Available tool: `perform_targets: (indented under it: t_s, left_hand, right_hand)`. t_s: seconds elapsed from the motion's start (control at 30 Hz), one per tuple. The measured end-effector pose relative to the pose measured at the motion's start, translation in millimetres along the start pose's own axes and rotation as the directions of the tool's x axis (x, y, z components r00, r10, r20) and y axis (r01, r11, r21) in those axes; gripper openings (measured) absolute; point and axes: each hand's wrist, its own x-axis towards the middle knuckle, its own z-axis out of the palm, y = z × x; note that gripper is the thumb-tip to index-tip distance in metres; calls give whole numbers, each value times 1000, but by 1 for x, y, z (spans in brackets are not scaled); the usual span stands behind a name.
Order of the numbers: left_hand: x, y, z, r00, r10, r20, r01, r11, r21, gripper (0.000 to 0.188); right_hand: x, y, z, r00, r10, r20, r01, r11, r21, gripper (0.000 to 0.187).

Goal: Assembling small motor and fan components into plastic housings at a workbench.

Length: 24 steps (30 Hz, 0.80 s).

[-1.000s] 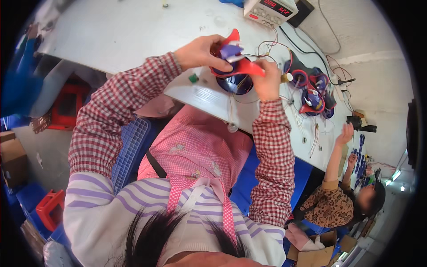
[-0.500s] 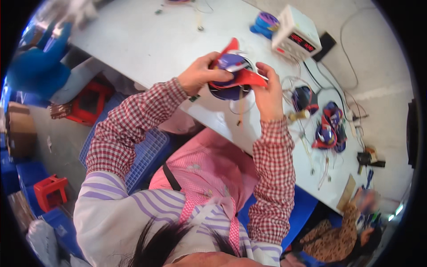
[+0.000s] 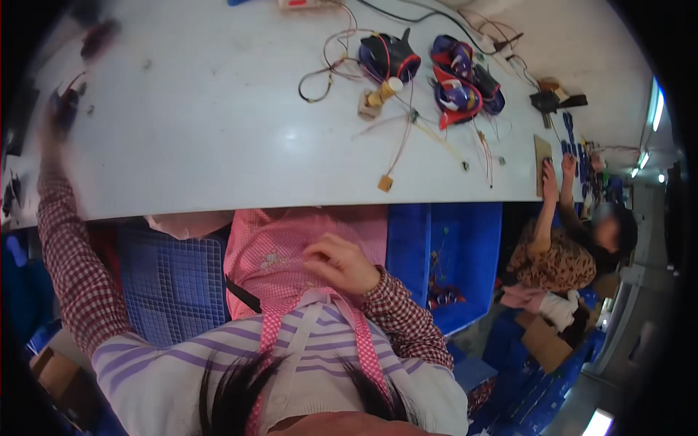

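At the far left my left arm is stretched over the table, and my left hand (image 3: 52,129) is blurred. Its fingers are at a dark purple shell-like piece (image 3: 67,107) with a thin wire loop, and appear closed on it; the fingertips are partly hidden. My right hand (image 3: 345,265) hovers in front of the pink apron, below the table edge. It is empty, its fingers loosely bent and apart. Further up the table on the left lies another dark reddish-purple piece (image 3: 99,38), also blurred.
On the white table (image 3: 218,145), right of centre, sit several purple, red and black shells (image 3: 456,98) with wires. Near them are a yellowish cylinder (image 3: 385,91) and a dark shell (image 3: 389,57). Blue crates (image 3: 462,276) stand below. A co-worker (image 3: 560,254) sits at the right, hands on the table.
Both hands held a purple and red winged piece over the table; now my right hand has let go and drawn back to the apron, while my left has swung far left. The view has turned right.
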Motion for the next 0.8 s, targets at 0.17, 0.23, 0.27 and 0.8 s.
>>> perform_targets:
  t_s: [0.17, 0.23, 0.27, 0.8]
  left_hand:
    - [-177, 100, 52, 795, 595, -118, -475, 731, 490, 61]
    - [-305, 83, 68, 547, 813, 201, -830, 495, 257, 31]
    - [-404, 104, 75, 670, 566, 480, -694, 707, 136, 23]
    - [-604, 63, 44, -93, -662, 744, -58, 750, 659, 17]
  right_hand:
    - [-85, 79, -12, 835, 420, -355, -459, 888, -30, 16]
    - [-115, 108, -6, 774, 485, -408, -520, 854, 27, 15]
    - [-117, 123, -8, 727, 508, -462, -544, 837, 66, 15]
    - [-124, 184, -58, 883, 346, -316, -341, 937, 73, 16]
